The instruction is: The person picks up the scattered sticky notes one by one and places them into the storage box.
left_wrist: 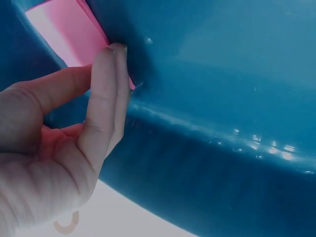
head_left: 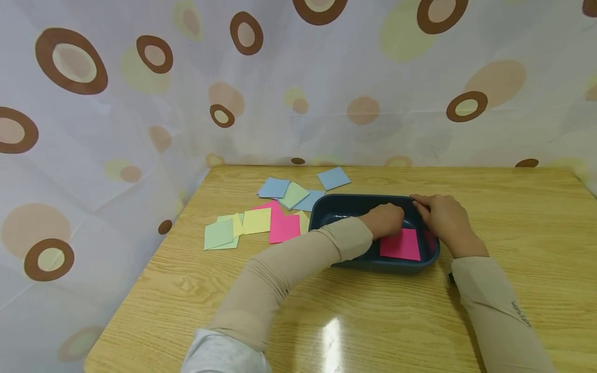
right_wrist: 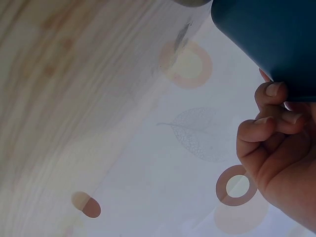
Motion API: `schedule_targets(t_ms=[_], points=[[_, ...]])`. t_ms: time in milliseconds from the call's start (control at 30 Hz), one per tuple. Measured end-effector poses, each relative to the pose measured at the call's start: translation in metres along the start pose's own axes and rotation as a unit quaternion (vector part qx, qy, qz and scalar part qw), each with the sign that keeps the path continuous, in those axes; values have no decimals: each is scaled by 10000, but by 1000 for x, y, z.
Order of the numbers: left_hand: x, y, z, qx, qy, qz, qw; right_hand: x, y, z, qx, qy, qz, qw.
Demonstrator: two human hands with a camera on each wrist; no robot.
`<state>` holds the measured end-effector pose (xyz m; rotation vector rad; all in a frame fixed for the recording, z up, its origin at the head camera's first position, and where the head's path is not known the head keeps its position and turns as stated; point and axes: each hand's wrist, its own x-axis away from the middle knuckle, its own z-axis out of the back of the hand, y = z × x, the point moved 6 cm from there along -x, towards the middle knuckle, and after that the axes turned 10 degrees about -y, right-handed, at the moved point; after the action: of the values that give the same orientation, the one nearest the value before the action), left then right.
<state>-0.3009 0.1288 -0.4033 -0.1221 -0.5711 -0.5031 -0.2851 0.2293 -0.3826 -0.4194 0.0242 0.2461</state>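
A dark blue plastic basin (head_left: 406,267) stands on the table, with a bright pink paper square (head_left: 401,246) in its right part. My left hand (head_left: 386,219) reaches down into the basin. In the left wrist view, its thumb and fingertips pinch the edge of the pink paper (left_wrist: 71,32) close to the basin's inner surface. At the right end, my right hand (head_left: 445,221) grips the rim. The right wrist view shows its curled fingers (right_wrist: 271,94) at the basin's corner (right_wrist: 271,44).
Left of the basin, loose paper squares overlap: blue ones (head_left: 274,187), green ones (head_left: 218,234), yellow ones (head_left: 256,220) and pink ones (head_left: 284,228). A single blue square (head_left: 333,178) lies behind the basin. A patterned sheet (head_left: 289,77) hangs along the table's back and left edges.
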Motion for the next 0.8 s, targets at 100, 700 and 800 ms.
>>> schedule_targets(t_ms=[100,700,800], points=[[1,-1,0,36,-28,-29,10000,0,0,0,-7,1,-2,10000],[-2,4,0,-132,-43,-184,9997,-1,-1,-1,-48,8,13,10000],[-2,6,2,-186,-29,-226,9996,-1,0,-1,-7,-48,-9,10000]])
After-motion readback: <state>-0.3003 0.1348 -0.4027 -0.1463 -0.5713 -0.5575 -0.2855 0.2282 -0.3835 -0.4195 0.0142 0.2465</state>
